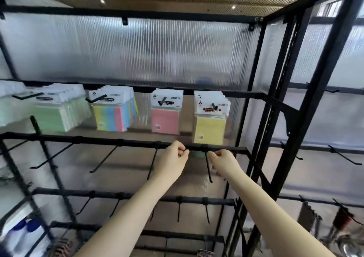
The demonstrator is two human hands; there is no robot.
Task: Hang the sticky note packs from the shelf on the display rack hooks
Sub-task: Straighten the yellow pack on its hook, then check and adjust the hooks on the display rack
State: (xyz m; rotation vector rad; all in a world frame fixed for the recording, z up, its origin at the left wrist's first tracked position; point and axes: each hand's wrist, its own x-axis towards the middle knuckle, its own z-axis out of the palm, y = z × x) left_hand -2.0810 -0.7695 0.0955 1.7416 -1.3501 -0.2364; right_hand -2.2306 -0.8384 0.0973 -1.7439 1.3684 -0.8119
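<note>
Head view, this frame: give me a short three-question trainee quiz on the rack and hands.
1. True or false: the pink packs hang between the multicolour packs and the yellow packs.
2. Which bar are both hands at? A) the top bar B) the bar just under the hanging packs C) the lowest bar
3. Fill in: the hook between the left hand and right hand carries ___ packs.

Key: 1 true. 2 B. 3 no. What the curled fingers pinch is too small to tell.
</note>
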